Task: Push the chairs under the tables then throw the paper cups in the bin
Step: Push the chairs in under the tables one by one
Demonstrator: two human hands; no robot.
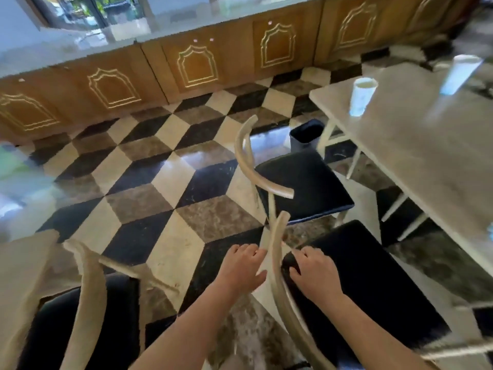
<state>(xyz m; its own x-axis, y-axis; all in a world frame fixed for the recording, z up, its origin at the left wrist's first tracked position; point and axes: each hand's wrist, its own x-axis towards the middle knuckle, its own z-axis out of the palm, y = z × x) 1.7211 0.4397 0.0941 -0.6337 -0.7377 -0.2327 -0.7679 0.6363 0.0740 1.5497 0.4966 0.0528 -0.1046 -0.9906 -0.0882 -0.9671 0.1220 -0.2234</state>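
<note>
Both hands sit at the curved backrest of the near chair. The left hand lies outside the rail, fingers loosely curled against it; whether it grips cannot be told. The right hand rests half-curled on the black seat edge, clasping nothing. A second chair stands beyond, clear of the table — two paper cups stand there. A bin sits on the floor near the table's corner.

You're in a café or dining room: checkered marble floor, long wooden service bar with carved panel fronts, pale counter carrying paper cups, black-cushioned chairs, small bin on the floor.
</note>
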